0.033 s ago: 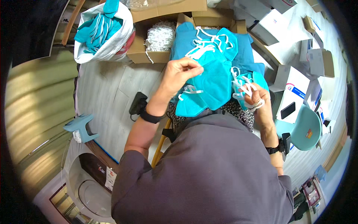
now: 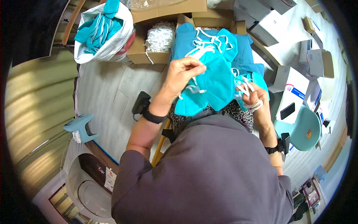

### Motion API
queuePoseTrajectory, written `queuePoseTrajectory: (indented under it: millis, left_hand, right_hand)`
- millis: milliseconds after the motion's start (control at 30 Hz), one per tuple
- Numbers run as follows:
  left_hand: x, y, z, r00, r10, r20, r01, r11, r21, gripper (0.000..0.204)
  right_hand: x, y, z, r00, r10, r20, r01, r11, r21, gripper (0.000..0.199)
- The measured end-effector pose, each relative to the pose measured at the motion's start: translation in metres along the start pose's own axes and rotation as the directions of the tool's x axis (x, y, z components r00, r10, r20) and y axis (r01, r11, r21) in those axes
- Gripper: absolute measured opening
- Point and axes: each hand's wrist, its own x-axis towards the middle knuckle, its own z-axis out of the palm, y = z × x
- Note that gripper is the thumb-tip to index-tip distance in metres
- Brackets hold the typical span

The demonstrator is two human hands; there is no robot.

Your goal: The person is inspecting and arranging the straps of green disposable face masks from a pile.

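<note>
A pile of teal face masks [image 2: 218, 80] with white elastic straps lies in front of me on a teal cloth [image 2: 209, 43]. My left hand [image 2: 182, 74] is raised over the pile with its fingers pinched on the top mask and a white strap. My right hand [image 2: 253, 96] grips a tangle of white elastic straps [image 2: 244, 87] at the right edge of the pile, beside another teal mask. A black band sits on each wrist.
A white bag [image 2: 102, 33] full of teal masks stands at the back left. A cardboard box [image 2: 149, 41] holds white straps. White cartons [image 2: 294, 86] lie at the right, near a teal chair [image 2: 304, 128]. A black device [image 2: 141, 102] rests on the grey table [image 2: 108, 97].
</note>
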Motion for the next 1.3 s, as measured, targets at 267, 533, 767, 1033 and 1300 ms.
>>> queuePoseTrajectory:
  millis: [267,533,767,1033,1300]
  left_hand:
    - [0.009,-0.001,0.050,0.973,0.227,-0.048,-0.206,0.940,0.272,0.019]
    - [0.010,0.001,0.051,0.990,0.119,0.069,-0.132,0.963,0.235,0.020]
    - [0.008,0.009,0.058,0.951,-0.065,0.302,0.053,0.997,0.047,0.023]
    - [0.012,0.000,0.077,0.968,-0.139,0.209,0.145,0.989,-0.015,0.028]
    - [0.010,0.006,0.076,0.918,0.123,0.378,-0.139,0.990,0.014,0.015]
  right_hand:
    - [0.018,-0.018,0.003,0.950,-0.193,-0.245,0.120,0.951,-0.285,0.028]
    - [0.027,-0.022,-0.013,0.926,-0.200,-0.320,0.140,0.970,-0.200,0.026]
    - [0.035,-0.020,-0.024,0.910,-0.163,-0.381,0.153,0.987,-0.058,0.022]
    - [0.038,-0.022,-0.032,0.901,-0.121,-0.417,0.169,0.982,0.081,0.020]
    - [0.037,-0.023,-0.042,0.929,-0.089,-0.358,0.141,0.983,0.121,0.019]
